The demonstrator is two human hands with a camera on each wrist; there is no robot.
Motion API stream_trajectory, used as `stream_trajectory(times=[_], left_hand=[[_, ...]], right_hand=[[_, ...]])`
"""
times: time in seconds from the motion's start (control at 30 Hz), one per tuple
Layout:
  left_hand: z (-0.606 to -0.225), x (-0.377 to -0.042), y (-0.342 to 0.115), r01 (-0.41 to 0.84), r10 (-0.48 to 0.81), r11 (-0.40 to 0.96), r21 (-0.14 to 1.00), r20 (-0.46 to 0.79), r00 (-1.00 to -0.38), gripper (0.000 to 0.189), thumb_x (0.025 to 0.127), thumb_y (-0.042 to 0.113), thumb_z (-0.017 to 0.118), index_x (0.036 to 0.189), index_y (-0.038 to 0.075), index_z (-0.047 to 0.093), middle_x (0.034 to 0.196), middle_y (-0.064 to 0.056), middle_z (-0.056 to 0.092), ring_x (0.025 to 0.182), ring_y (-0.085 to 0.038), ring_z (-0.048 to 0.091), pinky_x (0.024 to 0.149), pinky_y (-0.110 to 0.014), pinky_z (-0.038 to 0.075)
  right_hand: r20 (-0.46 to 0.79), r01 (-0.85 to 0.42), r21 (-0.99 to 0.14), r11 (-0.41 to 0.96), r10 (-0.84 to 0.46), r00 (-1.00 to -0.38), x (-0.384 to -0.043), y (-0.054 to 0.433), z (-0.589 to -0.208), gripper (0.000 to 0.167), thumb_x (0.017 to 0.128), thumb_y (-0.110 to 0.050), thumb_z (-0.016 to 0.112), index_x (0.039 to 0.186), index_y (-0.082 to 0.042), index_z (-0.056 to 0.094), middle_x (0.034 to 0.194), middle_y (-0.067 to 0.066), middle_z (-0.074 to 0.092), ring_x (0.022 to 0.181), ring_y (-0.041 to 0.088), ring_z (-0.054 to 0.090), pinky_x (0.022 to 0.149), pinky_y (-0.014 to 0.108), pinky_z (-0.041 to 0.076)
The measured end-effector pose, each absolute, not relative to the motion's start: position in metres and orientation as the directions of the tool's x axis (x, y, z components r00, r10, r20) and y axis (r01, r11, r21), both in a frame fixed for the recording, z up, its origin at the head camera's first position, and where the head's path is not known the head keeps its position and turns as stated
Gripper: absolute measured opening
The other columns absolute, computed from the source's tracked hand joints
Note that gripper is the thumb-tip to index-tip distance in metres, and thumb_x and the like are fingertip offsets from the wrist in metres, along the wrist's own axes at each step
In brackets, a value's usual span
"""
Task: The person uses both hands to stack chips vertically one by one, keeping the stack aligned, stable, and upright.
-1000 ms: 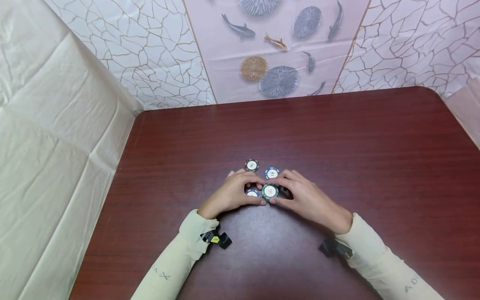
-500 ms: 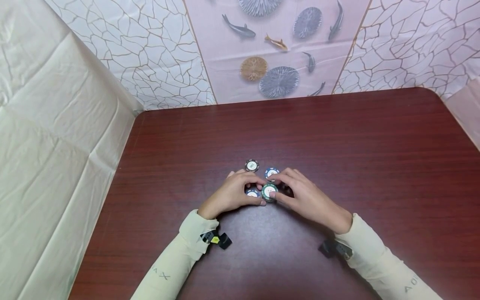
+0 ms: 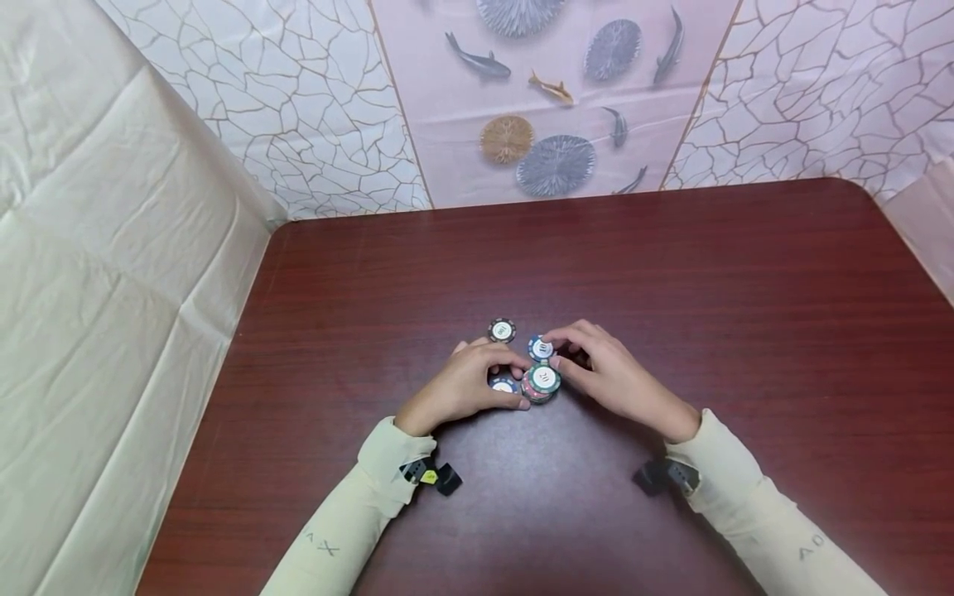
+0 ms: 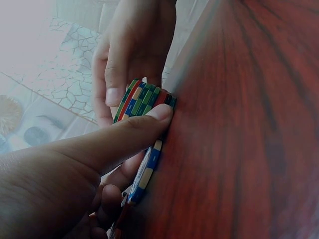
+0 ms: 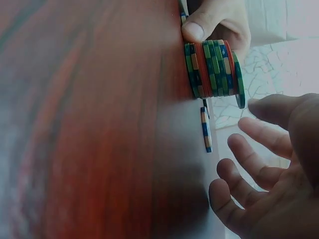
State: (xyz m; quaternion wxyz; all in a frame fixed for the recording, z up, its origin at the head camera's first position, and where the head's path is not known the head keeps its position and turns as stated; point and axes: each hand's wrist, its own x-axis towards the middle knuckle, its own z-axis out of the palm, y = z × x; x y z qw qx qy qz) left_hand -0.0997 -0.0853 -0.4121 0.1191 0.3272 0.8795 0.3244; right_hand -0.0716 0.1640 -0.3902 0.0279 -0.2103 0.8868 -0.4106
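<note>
A stack of poker chips, banded in green, red and blue at its edge, stands on the table. Its top green chip, marked 20, sits shifted to the right, baring part of a red chip below. My left hand grips the stack's left side between thumb and fingers. A single blue chip lies within the curve of that hand. My right hand holds nothing, its fingers spread and loosely bent beside the stack. In the head view its index fingertip overlaps a blue chip behind the stack.
A black chip lies flat just beyond my left fingers. The dark red wooden table has its far edge against a patterned cloth. A pale cloth hangs along the left side.
My right hand has let go of the stack and moved slightly back and away. The top green chip has slid right, off-centre. My left hand has stayed in place.
</note>
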Motion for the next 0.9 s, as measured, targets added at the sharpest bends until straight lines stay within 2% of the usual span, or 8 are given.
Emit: stream_trajectory(times=[0.2, 0.5, 0.73, 0.9], left_hand=[[-0.4120, -0.1005, -0.0843, 0.507, 0.658, 0.568, 0.648, 0.013, -0.753, 0.045, 0.081, 0.039, 0.093, 0.122, 0.027, 0.079, 0.115, 0.012, 0.075, 0.113, -0.010, 0.059, 0.091, -0.036, 0.035], [-0.4125, -0.1002, -0.0849, 0.502, 0.655, 0.577, 0.645, 0.001, -0.755, 0.045, 0.082, 0.040, 0.092, 0.123, 0.028, 0.078, 0.119, 0.012, 0.075, 0.115, -0.011, 0.058, 0.094, -0.037, 0.035], [-0.4137, -0.1002, -0.0858, 0.508, 0.655, 0.579, 0.638, 0.006, -0.755, 0.045, 0.082, 0.040, 0.092, 0.123, 0.028, 0.078, 0.119, 0.013, 0.075, 0.112, -0.010, 0.058, 0.093, -0.037, 0.036], [-0.4137, -0.1006, -0.0858, 0.504, 0.655, 0.578, 0.642, 0.004, -0.756, 0.046, 0.081, 0.039, 0.093, 0.123, 0.028, 0.078, 0.121, 0.012, 0.075, 0.113, -0.011, 0.059, 0.093, -0.037, 0.036]], right_hand=[[0.091, -0.322, -0.758, 0.568, -0.396, -0.914, -0.0701, 0.1646, -0.3919, 0.025, 0.101, -0.014, 0.073, 0.125, -0.008, 0.072, 0.097, -0.001, 0.063, 0.084, 0.014, 0.056, 0.076, 0.032, 0.047], [0.047, -0.383, -0.700, 0.603, -0.497, -0.867, -0.0641, 0.1654, -0.3872, 0.043, 0.089, -0.025, 0.087, 0.127, -0.013, 0.071, 0.103, -0.004, 0.063, 0.093, 0.016, 0.057, 0.081, 0.036, 0.048], [0.081, -0.415, -0.671, 0.614, -0.496, -0.864, -0.0647, 0.1623, -0.3875, 0.037, 0.090, -0.019, 0.086, 0.124, -0.012, 0.074, 0.102, -0.004, 0.063, 0.092, 0.016, 0.057, 0.080, 0.036, 0.048], [0.097, -0.419, -0.676, 0.606, -0.491, -0.866, -0.0637, 0.1609, -0.3866, 0.029, 0.091, -0.019, 0.085, 0.119, -0.015, 0.076, 0.105, -0.004, 0.065, 0.093, 0.018, 0.059, 0.081, 0.039, 0.049]])
